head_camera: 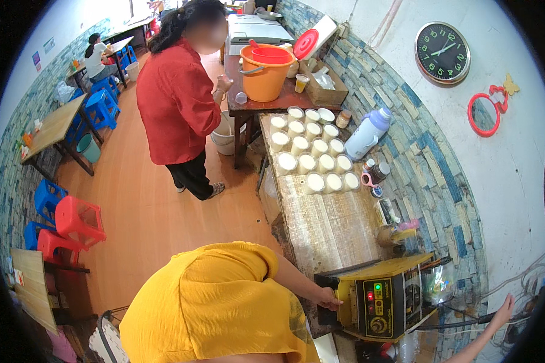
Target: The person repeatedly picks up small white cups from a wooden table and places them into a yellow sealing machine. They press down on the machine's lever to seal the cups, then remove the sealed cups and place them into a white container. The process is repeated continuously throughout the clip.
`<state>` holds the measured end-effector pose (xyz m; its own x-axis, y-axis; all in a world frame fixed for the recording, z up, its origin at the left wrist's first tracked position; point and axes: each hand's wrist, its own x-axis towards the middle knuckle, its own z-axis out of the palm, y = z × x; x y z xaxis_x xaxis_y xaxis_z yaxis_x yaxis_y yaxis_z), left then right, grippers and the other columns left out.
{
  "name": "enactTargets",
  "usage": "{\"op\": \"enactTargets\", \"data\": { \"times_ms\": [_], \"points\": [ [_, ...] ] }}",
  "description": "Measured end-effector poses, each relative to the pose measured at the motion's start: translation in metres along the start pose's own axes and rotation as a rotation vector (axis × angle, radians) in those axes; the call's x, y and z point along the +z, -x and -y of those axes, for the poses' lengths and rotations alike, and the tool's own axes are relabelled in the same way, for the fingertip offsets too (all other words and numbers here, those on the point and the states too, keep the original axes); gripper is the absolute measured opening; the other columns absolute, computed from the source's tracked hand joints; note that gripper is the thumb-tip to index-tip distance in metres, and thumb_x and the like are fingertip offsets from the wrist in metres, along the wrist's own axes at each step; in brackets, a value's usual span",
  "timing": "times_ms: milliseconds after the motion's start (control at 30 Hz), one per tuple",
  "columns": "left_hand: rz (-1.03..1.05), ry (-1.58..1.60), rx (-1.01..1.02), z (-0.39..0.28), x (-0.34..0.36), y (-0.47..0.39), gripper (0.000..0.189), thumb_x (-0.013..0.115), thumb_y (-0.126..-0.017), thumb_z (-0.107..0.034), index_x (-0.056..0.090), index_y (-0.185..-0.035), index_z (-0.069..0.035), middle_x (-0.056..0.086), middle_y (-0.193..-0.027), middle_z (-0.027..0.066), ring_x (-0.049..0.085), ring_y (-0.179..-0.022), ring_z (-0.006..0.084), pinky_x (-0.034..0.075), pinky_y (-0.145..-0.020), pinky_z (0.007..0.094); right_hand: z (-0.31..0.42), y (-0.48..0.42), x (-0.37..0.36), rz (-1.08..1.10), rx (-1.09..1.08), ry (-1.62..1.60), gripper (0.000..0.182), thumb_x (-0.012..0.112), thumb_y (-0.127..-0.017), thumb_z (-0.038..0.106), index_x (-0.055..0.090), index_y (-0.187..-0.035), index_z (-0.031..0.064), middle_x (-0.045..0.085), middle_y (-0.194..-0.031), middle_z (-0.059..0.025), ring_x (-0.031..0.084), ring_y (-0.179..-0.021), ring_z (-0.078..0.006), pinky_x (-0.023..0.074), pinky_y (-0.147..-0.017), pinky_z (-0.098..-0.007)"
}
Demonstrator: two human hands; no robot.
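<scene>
At the lower right of the table stands a cup sealing machine (378, 308) with lit red and green lights. My left hand (329, 298) reaches out from my yellow shirt (222, 304) and its fingers grip the yellow tray (344, 301) at the machine's front. My right hand (504, 309) is stretched out at the lower right with nothing in it, close to a black lever (458, 325). I cannot tell whether it touches the lever. Farther up the table, plastic cups of white liquid (319, 147) stand in rows.
A person in a red shirt (177, 100) stands by an orange bucket (265, 75) on a dark table. A thermos flask (368, 134) and small jars (381, 171) line the wall. Cables (517, 277) hang at right. Plastic stools (79, 220) and dining tables (56, 127) stand left.
</scene>
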<state>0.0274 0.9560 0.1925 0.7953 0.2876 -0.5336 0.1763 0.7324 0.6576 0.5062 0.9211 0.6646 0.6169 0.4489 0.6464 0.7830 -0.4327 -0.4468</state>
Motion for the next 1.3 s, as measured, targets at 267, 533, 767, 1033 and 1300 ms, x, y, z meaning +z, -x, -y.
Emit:
{"op": "enactTargets", "data": {
  "times_ms": [267,533,767,1033,1300],
  "points": [
    [0.028,-0.116,0.052,-0.002,0.002,0.003,0.05,0.064,-0.072,-0.055,0.063,-0.075,-0.005,0.057,-0.065,0.0027,0.053,-0.058,0.0129,0.043,-0.051,0.024,0.075,0.075,-0.016,0.206,0.424,-0.831,0.032,0.044,-0.09,0.031,0.052,-0.074,0.0042,0.056,-0.077,-0.0084,0.052,-0.073,-0.0211,0.0412,-0.071,-0.0359],
    [-0.31,-0.479,0.121,0.041,-0.021,0.024,0.057,0.056,-0.079,-0.054,0.061,-0.058,-0.001,0.057,-0.06,0.0108,0.057,-0.056,0.0197,0.043,-0.048,0.0299,0.199,0.373,-0.081,-0.241,-0.393,-0.763,0.04,0.039,-0.092,0.019,0.04,-0.056,0.0025,0.037,-0.049,-0.0094,0.037,-0.043,-0.0193,0.0393,-0.045,-0.0335],
    [-0.299,-0.252,0.083,0.048,-0.033,0.041,0.048,0.055,-0.083,-0.046,0.059,-0.068,-0.001,0.056,-0.059,0.0078,0.053,-0.05,0.0182,0.044,-0.044,0.0319,0.154,0.458,-0.049,-0.309,-0.849,-0.546,0.033,0.039,-0.089,0.021,0.048,-0.064,0.0014,0.048,-0.055,-0.0122,0.047,-0.046,-0.0246,0.0445,-0.047,-0.0368],
    [-0.346,-0.114,0.106,0.058,-0.036,0.042,0.045,0.056,-0.084,-0.042,0.059,-0.069,0.001,0.055,-0.06,0.0066,0.05,-0.049,0.0163,0.043,-0.046,0.0277,0.156,0.47,-0.042,-0.432,-0.798,-0.603,0.032,0.041,-0.087,0.024,0.051,-0.068,0.0006,0.048,-0.053,-0.0134,0.046,-0.042,-0.0281,0.0416,-0.042,-0.04],
    [-0.373,-0.228,0.079,0.045,-0.036,0.061,0.041,0.057,-0.083,-0.041,0.062,-0.072,-0.002,0.058,-0.067,0.007,0.055,-0.055,0.0159,0.046,-0.049,0.0283,0.154,0.482,-0.049,-0.33,-0.666,-0.452,0.031,0.034,-0.09,0.014,0.047,-0.065,0.0015,0.051,-0.062,-0.0116,0.053,-0.058,-0.0247,0.0494,-0.064,-0.0448]
  ]
}}
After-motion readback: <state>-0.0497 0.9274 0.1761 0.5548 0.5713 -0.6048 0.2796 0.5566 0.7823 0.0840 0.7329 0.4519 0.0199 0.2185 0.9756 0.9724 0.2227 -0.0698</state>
